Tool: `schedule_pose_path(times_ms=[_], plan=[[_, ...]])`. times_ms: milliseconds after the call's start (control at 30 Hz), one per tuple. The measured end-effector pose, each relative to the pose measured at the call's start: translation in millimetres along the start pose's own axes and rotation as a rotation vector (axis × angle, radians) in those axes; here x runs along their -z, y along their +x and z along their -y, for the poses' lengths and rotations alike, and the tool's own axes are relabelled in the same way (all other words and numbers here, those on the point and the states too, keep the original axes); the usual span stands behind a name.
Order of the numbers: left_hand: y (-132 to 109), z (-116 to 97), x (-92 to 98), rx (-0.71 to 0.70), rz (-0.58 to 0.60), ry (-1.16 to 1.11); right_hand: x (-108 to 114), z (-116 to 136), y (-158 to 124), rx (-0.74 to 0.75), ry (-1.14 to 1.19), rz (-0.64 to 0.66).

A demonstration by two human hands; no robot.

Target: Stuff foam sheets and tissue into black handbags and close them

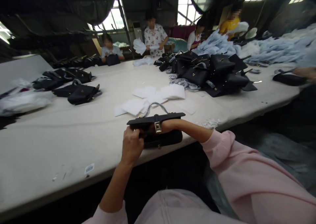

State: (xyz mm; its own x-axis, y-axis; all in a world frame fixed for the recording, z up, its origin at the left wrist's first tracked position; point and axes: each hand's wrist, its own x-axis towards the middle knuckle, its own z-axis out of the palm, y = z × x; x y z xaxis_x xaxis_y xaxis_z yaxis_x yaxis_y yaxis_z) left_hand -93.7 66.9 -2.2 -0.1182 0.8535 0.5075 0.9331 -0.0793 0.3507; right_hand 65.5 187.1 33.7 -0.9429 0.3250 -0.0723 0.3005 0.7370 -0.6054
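Note:
A black handbag (164,139) with a gold clasp stands at the table's front edge, its flap raised and its wrapped handle sticking up behind. My left hand (133,143) is closed on the left side of the bag's opening. From the right, my right hand (169,126) reaches in under the flap; its fingers are hidden by the flap and the clasp. Just behind the bag lie several white foam sheets (148,97), spread loosely over one another.
A heap of black handbags (197,74) fills the table's (103,128) back right, beside pale blue wrapping (217,44). More bags (82,94) and white plastic (27,100) lie at left. Several people work across the table; another person's hand (304,73) touches a bag at far right.

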Motion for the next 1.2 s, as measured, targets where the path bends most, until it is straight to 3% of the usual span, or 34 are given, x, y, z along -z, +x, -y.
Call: schedule_pose_path(times_ms=[100,200,267,367,600,733,933,1000,1100,1200], plan=[[7.8,-14.0,4.4,-0.206,0.088,-0.025,15.7,3.3,-33.2,-0.032,-0.074,-0.213],[20.6,-29.6,-5.5,-0.336,0.194,-0.108,30.8,0.9,-61.3,-0.234,-0.247,-0.42],[31.1,-40.2,-15.5,-0.367,0.267,-0.134,38.1,-5.4,-72.9,-0.362,-0.326,-0.387],[44.8,-53.5,-25.8,-0.383,0.325,-0.127,39.7,-13.7,-82.9,-0.388,-0.324,-0.268],[40.3,-49.1,-38.5,-0.406,0.245,-0.232,13.6,-0.7,-95.0,-0.424,-0.499,-0.342],[34.5,-41.6,-44.5,-0.191,0.239,-0.366,16.5,1.0,-95.8,-0.498,-0.49,-0.202],[49.0,-41.6,-39.6,-0.101,0.487,-0.438,44.9,-12.8,-90.8,-0.448,-0.078,0.115],[53.2,-40.8,-38.3,-0.118,0.507,-0.492,49.7,-13.9,-87.7,-0.469,-0.109,0.054],[54.2,-39.6,-39.0,-0.168,0.467,-0.527,47.1,-8.8,-83.7,-0.514,-0.36,-0.134],[50.3,-40.2,-41.4,-0.167,0.424,-0.496,38.3,2.1,-83.3,-0.494,-0.533,-0.207]])
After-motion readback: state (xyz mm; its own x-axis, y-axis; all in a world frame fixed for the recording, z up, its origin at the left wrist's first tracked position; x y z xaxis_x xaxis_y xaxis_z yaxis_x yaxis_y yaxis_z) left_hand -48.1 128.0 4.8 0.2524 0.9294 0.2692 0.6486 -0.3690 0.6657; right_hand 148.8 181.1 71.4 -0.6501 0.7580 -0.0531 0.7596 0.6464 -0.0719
